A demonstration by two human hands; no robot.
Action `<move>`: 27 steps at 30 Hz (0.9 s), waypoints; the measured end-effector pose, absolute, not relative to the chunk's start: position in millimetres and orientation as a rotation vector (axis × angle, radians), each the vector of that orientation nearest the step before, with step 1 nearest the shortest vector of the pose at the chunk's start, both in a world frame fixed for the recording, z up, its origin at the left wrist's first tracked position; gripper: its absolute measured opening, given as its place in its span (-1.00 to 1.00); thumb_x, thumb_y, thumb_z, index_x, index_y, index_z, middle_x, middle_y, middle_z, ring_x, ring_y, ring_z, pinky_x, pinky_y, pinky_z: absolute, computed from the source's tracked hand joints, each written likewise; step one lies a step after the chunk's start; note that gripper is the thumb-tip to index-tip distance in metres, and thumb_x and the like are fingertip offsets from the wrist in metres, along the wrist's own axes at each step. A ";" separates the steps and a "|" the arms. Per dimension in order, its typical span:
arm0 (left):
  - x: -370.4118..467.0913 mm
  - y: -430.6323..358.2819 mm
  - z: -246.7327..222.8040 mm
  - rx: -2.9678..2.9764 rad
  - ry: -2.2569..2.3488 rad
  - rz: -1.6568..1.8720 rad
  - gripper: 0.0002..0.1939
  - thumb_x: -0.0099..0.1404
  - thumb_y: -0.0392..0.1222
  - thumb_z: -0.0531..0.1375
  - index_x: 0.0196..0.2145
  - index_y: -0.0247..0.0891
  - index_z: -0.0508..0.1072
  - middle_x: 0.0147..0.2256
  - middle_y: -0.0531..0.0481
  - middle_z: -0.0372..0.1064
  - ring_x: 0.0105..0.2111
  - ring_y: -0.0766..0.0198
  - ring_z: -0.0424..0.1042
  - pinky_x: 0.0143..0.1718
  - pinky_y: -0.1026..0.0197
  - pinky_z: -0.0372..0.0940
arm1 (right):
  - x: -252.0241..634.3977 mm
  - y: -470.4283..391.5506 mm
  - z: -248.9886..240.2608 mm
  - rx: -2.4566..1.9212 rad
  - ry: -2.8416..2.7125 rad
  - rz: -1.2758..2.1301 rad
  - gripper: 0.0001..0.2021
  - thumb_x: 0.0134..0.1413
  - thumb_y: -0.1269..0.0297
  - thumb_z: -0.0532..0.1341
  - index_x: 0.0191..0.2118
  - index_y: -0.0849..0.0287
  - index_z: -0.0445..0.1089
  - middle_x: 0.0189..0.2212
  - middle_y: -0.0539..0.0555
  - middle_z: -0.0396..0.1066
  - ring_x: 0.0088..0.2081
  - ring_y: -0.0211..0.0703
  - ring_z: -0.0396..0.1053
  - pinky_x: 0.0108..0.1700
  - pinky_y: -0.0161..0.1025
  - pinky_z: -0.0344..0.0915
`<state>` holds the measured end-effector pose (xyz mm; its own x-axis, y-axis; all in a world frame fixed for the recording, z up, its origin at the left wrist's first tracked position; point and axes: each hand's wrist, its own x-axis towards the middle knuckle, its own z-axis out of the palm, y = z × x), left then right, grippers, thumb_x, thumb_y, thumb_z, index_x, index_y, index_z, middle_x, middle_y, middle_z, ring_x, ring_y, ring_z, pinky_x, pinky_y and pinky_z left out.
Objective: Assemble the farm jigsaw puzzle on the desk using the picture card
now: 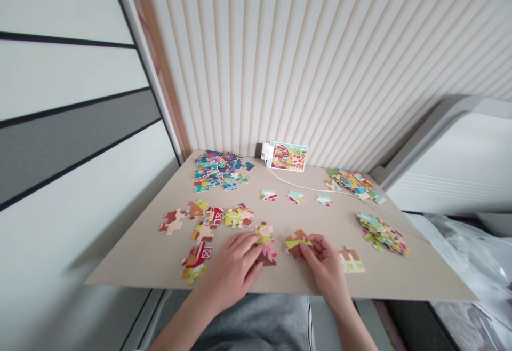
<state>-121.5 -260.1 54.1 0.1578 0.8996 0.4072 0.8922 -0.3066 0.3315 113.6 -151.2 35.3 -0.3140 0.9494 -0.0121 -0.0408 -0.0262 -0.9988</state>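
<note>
My right hand (326, 265) pinches a brown and lime-green puzzle piece (295, 242) between thumb and fingers, just over the near part of the table. Fingers stretched out, my left hand (234, 268) lies flat, its fingertips on the edge of the joined pink and green puzzle pieces (269, 247). Between the two hands a small gap separates these pieces from the held one. A brown piece with a white fence (352, 260) lies right of my right hand. Red barn pieces (199, 257) rest left of my left hand, with more loose pieces (239, 215) beyond them.
A farm picture card (288, 156) leans at the back by a white plug (265, 151). Its cable (304, 187) runs right across the table (160, 265). Blue-purple pieces (220, 167), an orange-green heap (354, 183) and another pile (383, 233) lie around; several sky pieces (296, 197) form a row.
</note>
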 end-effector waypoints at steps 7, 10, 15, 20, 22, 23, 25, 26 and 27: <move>-121.4 -260.9 50.9 2.365 1.858 0.798 -0.60 0.40 -0.27 0.16 0.17 -0.11 0.43 0.17 -0.10 0.37 0.19 0.03 0.33 0.23 -0.11 0.33 | 117.2 -150.9 28.3 -0.996 -1.374 1.472 -0.60 0.05 -0.04 0.42 -0.20 0.06 0.28 -0.33 0.08 0.56 -0.30 -0.02 0.56 -0.25 -0.17 0.44; -121.9 -261.0 50.8 2.366 1.855 0.792 -0.59 0.39 -0.27 0.16 0.18 -0.12 0.42 0.17 -0.10 0.38 0.20 0.03 0.33 0.23 -0.10 0.33 | 117.8 -151.1 28.8 -1.009 -1.361 1.474 -0.59 0.04 -0.04 0.43 -0.22 0.05 0.26 -0.34 0.07 0.56 -0.29 -0.02 0.56 -0.31 -0.22 0.40; -122.2 -260.7 51.7 2.366 1.860 0.799 -0.61 0.39 -0.26 0.17 0.15 -0.12 0.43 0.16 -0.10 0.38 0.19 0.03 0.34 0.24 -0.10 0.33 | 115.4 -153.7 36.6 -0.980 -1.328 1.506 -0.60 0.10 -0.01 0.40 -0.19 0.04 0.21 -0.40 0.04 0.57 -0.32 -0.06 0.57 -0.29 -0.25 0.39; -122.7 -260.7 51.7 2.380 1.849 0.787 -0.62 0.41 -0.25 0.15 0.16 -0.14 0.42 0.17 -0.11 0.38 0.19 0.03 0.33 0.24 -0.10 0.32 | 116.1 -154.8 39.7 -0.959 -1.346 1.484 -0.62 0.16 0.00 0.36 -0.13 0.05 0.20 -0.46 0.00 0.54 -0.37 -0.10 0.52 -0.28 -0.25 0.38; -123.0 -260.5 51.8 2.384 1.844 0.798 -0.61 0.40 -0.26 0.16 0.16 -0.14 0.43 0.16 -0.10 0.38 0.19 0.03 0.33 0.24 -0.10 0.32 | 117.4 -154.6 38.8 -0.957 -1.362 1.462 -0.64 0.19 0.01 0.33 -0.09 0.06 0.21 -0.47 -0.01 0.53 -0.37 -0.11 0.51 -0.26 -0.25 0.36; -123.0 -260.3 51.8 2.385 1.841 0.801 -0.61 0.40 -0.27 0.17 0.16 -0.14 0.43 0.16 -0.10 0.38 0.19 0.04 0.33 0.25 -0.10 0.32 | 117.9 -154.5 38.2 -0.955 -1.366 1.450 -0.64 0.21 0.01 0.31 -0.08 0.07 0.21 -0.47 -0.01 0.53 -0.38 -0.12 0.50 -0.26 -0.25 0.36; -122.8 -260.1 51.7 2.388 1.839 0.798 -0.60 0.39 -0.28 0.16 0.16 -0.13 0.42 0.17 -0.09 0.38 0.19 0.05 0.33 0.25 -0.10 0.31 | 118.6 -154.4 37.0 -0.951 -1.368 1.434 -0.64 0.22 0.01 0.30 -0.06 0.07 0.21 -0.47 0.00 0.53 -0.37 -0.12 0.49 -0.25 -0.25 0.35; -122.6 -260.0 51.6 2.388 1.839 0.794 -0.60 0.40 -0.29 0.15 0.16 -0.13 0.42 0.17 -0.09 0.37 0.19 0.05 0.33 0.26 -0.10 0.31 | 118.7 -154.3 36.5 -0.950 -1.365 1.432 -0.64 0.22 0.00 0.30 -0.06 0.07 0.21 -0.46 0.00 0.54 -0.37 -0.11 0.50 -0.24 -0.24 0.36; -122.4 -259.9 51.4 2.388 1.841 0.792 -0.60 0.40 -0.29 0.15 0.16 -0.13 0.43 0.17 -0.09 0.37 0.19 0.05 0.33 0.26 -0.10 0.31 | 118.8 -154.4 36.3 -0.949 -1.360 1.432 -0.64 0.22 -0.01 0.30 -0.06 0.06 0.21 -0.45 0.00 0.54 -0.36 -0.11 0.50 -0.24 -0.24 0.36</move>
